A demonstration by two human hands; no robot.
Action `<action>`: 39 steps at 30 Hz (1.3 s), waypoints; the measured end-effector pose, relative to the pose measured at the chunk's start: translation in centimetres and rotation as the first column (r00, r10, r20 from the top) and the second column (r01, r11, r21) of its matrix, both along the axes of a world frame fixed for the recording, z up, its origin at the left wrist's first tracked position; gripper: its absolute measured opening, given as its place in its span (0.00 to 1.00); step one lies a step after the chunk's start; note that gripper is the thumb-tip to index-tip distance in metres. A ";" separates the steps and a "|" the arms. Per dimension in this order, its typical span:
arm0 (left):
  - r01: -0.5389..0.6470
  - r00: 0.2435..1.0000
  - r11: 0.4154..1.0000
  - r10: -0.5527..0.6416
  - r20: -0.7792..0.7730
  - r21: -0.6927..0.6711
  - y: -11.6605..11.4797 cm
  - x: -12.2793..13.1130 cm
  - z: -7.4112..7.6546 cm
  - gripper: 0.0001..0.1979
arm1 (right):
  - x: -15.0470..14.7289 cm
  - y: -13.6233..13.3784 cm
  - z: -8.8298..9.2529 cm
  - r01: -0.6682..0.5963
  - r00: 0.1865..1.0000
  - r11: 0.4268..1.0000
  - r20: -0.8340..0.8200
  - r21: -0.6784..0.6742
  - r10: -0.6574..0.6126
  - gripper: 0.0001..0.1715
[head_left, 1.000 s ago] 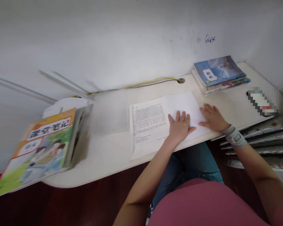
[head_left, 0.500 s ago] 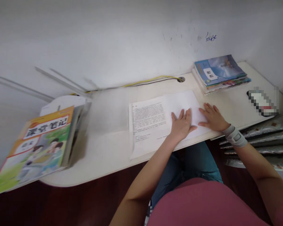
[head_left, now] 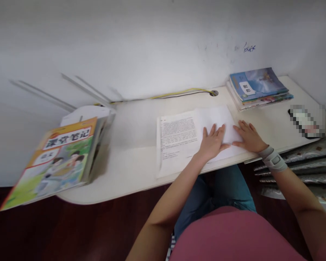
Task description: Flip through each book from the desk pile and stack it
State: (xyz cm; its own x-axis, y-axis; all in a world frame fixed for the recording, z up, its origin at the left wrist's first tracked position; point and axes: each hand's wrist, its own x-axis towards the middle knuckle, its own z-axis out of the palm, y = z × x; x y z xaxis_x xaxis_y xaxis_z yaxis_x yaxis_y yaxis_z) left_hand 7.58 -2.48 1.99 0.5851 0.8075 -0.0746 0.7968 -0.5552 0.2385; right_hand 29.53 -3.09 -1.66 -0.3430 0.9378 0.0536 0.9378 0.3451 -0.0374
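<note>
"How are the left hand (head_left: 214, 140) and right hand (head_left: 249, 137)?"
"Flat, fingers spread wide: the left on the open booklet (head_left: 183, 143), on its blank right page (head_left: 216, 115), the right across that page's right edge."
"Where's the booklet?"
"Near side of the surface (head_left: 133, 166), between the left book stack (head_left: 57, 163) and the far-right books (head_left: 259, 85)."

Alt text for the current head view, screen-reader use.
A person's left hand lies spread on an open book, the right hand at its right edge, on a white desk. A blue-topped book stack and a pixelated object lie to the right; an orange-and-green "课堂笔记" book tops a pile at left.
</note>
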 end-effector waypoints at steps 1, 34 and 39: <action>-0.033 0.999 0.999 0.033 0.017 0.008 0.1 -0.9 -0.1 0.39 | 0.0 0.0 -0.1 0.005 1.000 1.000 0.000 0.005 -0.005 0.47; -0.611 0.778 0.788 0.581 0.241 0.077 -2.6 -18.9 -4.3 0.36 | -10.9 -4.0 1.2 -0.042 0.999 0.994 0.010 0.105 0.042 0.32; -0.619 0.774 0.782 0.590 0.230 0.079 -2.5 -18.9 -4.4 0.36 | -10.9 -4.4 0.9 -0.024 1.000 0.991 0.023 0.131 0.021 0.31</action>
State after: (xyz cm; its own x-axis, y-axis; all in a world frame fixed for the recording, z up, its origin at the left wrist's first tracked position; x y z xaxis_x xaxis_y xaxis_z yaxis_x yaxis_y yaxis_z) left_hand -11.30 -5.03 -2.45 -0.0367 0.9914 0.1258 0.9284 -0.0128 0.3713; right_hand 18.61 -7.50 -0.78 -0.3662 0.9152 0.1684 0.9299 0.3667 0.0293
